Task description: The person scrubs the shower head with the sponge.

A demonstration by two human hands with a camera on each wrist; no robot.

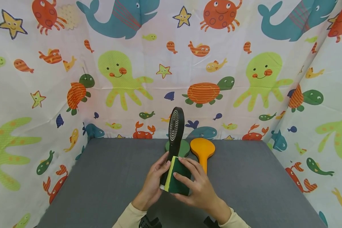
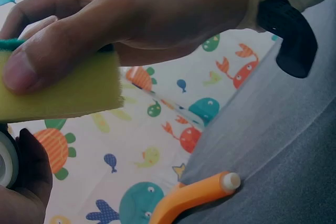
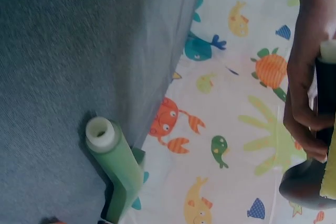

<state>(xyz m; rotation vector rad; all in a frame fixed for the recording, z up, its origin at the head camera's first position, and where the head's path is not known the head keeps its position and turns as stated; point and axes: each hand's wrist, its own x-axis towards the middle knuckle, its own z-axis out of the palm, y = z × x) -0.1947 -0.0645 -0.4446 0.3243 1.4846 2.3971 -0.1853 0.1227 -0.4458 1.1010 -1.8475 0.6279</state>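
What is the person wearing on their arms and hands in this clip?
Both hands, left hand and right hand, are bare: no gloves are visible. Pale cream long sleeves reach the wrists. A black camera mount sits at each wrist.

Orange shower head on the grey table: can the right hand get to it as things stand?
Probably yes: the orange shower head lies uncovered just beyond the right hand, but that hand grips a yellow-green sponge.

Bright, even light (wrist views slightly blurred).
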